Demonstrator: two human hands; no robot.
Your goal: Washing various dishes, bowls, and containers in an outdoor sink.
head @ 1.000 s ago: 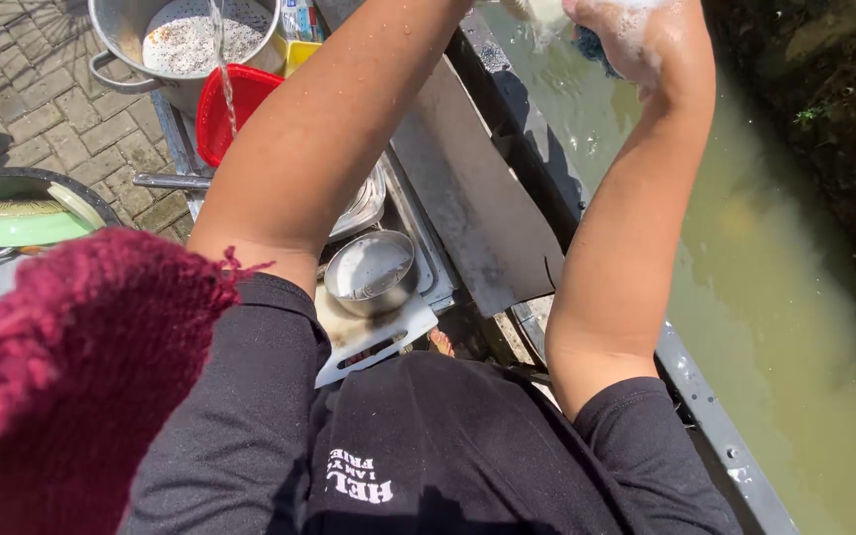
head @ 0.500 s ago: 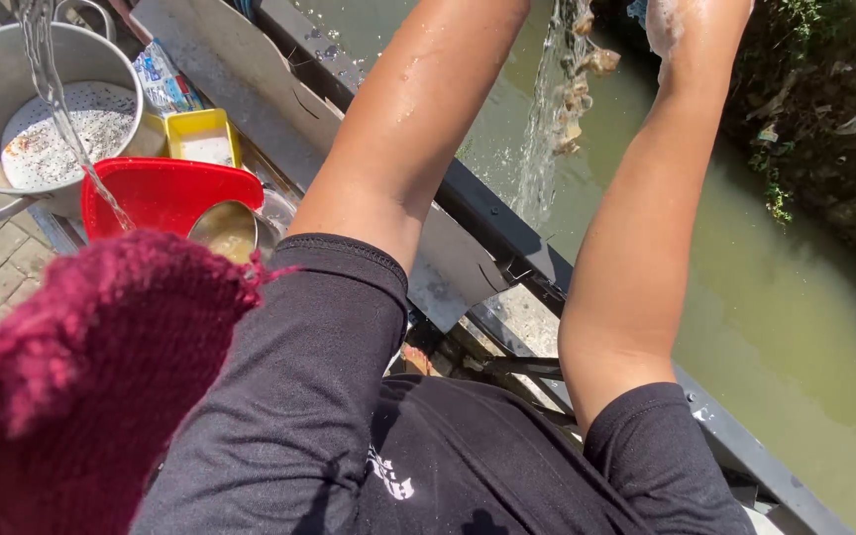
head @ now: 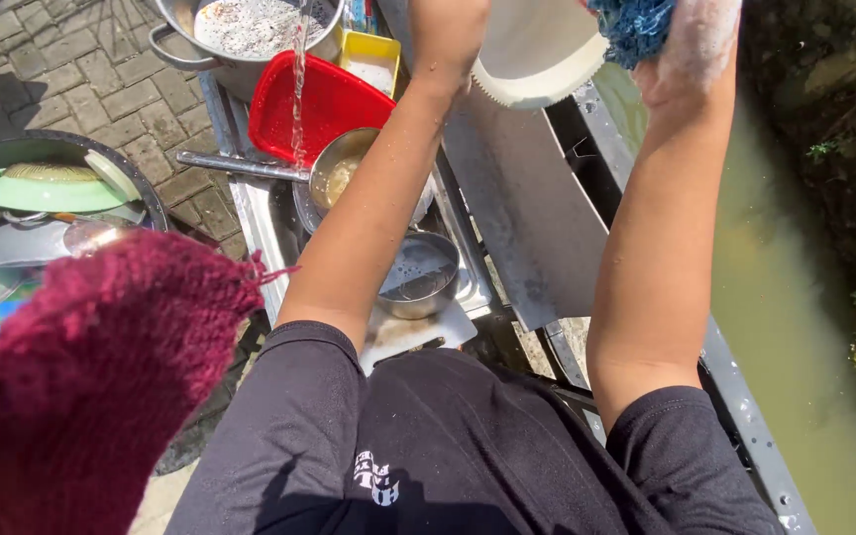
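Nearest, at lower left: maroon knit cloth [head: 81,386], blurred, filling the corner. Beside it, black shirt [head: 428,456] across the lower middle, both arms raised from it toward the top edge. Further up, left of the arms: round basin [head: 156,203] on brick paving, holding a green plate [head: 47,193] and a steel lid [head: 22,243]. Between the arms and just left of them: steel counter [head: 260,228] carrying a steel bowl [head: 418,277], then a second bowl [head: 339,173] with yellowish liquid, then a red tray [head: 324,99], tilted. Thin water stream [head: 298,69] falling onto the tray edge. Beyond the tray: yellow box [head: 369,59] and large steel pot [head: 240,30] with foamy residue inside. At the top edge: left hand [head: 448,30] clamped on the rim of a white tub [head: 537,50], tub held aloft and tilted, above the counter's far side. Right hand [head: 691,45], soapy, closed around a blue scrubber [head: 631,25], scrubber pressed against the tub's right side. To the right, past the counter's metal rail [head: 745,416]: murky green water [head: 804,297] and a dark bank with plants.
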